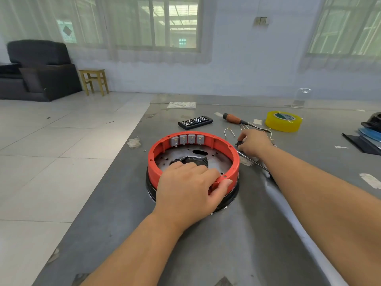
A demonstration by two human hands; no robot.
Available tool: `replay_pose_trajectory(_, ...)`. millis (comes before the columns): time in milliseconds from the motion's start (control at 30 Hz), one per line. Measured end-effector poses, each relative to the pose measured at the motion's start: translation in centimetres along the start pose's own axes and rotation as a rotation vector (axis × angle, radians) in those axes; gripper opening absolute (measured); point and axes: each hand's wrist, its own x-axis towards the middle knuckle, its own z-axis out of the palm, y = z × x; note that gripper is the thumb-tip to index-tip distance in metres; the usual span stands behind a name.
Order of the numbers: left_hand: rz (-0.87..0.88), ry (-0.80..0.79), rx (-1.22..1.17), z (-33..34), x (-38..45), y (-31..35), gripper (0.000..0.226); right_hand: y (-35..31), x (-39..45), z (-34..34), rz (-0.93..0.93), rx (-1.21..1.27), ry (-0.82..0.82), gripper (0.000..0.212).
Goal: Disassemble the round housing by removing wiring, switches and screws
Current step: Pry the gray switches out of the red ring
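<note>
the left hand (186, 189) is gripping the red housing (192, 162) rim at 5 o'clock; the right hand (254, 142) is pinching a small black part (239, 143) at 3 o'clock. i think four grey switches (187, 139) at 12 o'clock are coming next.

On the grey desk (115, 203) lie a yellow tape roll (283, 121), a wooden-handled screwdriver (234, 118) and a black case (195, 122), perhaps holding bits. Across the tiled floor (51, 141) stand a dark armchair (37, 69) and a wooden stool (93, 80).
</note>
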Motion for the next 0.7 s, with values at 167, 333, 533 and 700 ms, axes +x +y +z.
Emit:
replay_pose_trajectory(167, 0.012, -0.048, -0.008, 0.0, 0.0, -0.2, 0.050, -0.4, -1.6, -1.5, 0.035, 0.177, 0.030, 0.040)
replay_pose_trajectory(333, 0.035, -0.063, -0.038, -0.5, 0.2, -0.5, 0.047, -2.7, -6.5, -1.7, -0.105, 0.634, 0.162, 0.021)
replay_pose_trajectory(533, 0.102, -0.042, -0.116, -1.7, -0.6, -2.7, 0.038, -4.2, -10.8, 0.6, 0.035, 0.895, -0.136, 0.035)
replay_pose_trajectory(700, -0.008, -0.030, -0.134, -3.6, -0.9, -3.6, 0.029, -5.8, -13.9, 1.2, 0.028, 0.811, -0.026, 0.027)
